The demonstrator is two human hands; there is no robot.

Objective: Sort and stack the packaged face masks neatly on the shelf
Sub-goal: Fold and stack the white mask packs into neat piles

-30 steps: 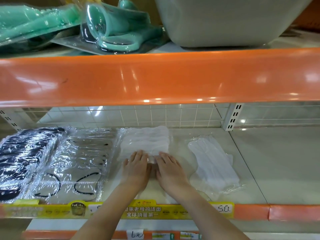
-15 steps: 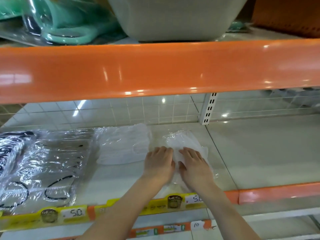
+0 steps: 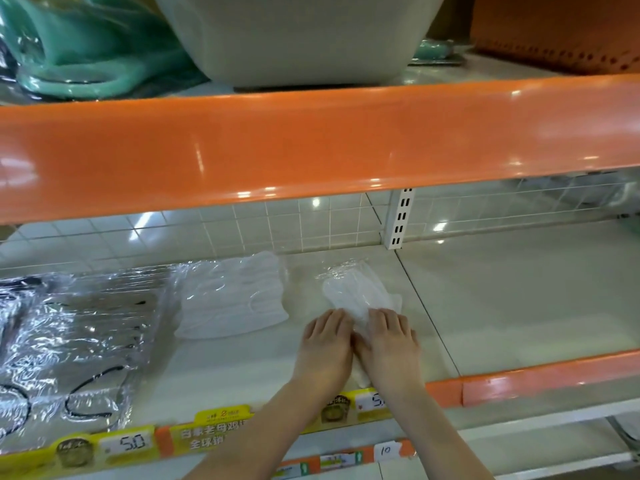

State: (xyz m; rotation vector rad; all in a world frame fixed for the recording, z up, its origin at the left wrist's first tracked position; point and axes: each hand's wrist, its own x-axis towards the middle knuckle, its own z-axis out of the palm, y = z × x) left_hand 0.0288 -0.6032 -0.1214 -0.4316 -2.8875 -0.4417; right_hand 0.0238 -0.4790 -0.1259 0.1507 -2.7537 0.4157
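Note:
A loose pack of white face masks [image 3: 356,292] in clear wrap lies on the cream shelf [image 3: 502,306], angled toward the back. My left hand [image 3: 327,344] and my right hand [image 3: 389,341] lie side by side, palms down, fingers straight, pressing on its near end. Left of them sits a neat stack of white mask packs [image 3: 235,299]. Further left, clear packs with black-looped masks [image 3: 90,341] cover the shelf, and black mask packs [image 3: 14,306] show at the left edge.
The orange upper shelf lip [image 3: 311,140] hangs low overhead, with a grey tub [image 3: 298,36] and green plastic goods [image 3: 69,46] on top. A white upright bracket [image 3: 400,218] stands at the back. Price labels [image 3: 131,445] line the front rail.
Both hands left the white stack and shifted right onto the loose white pack, then slid slightly nearer on it. The view has panned right.

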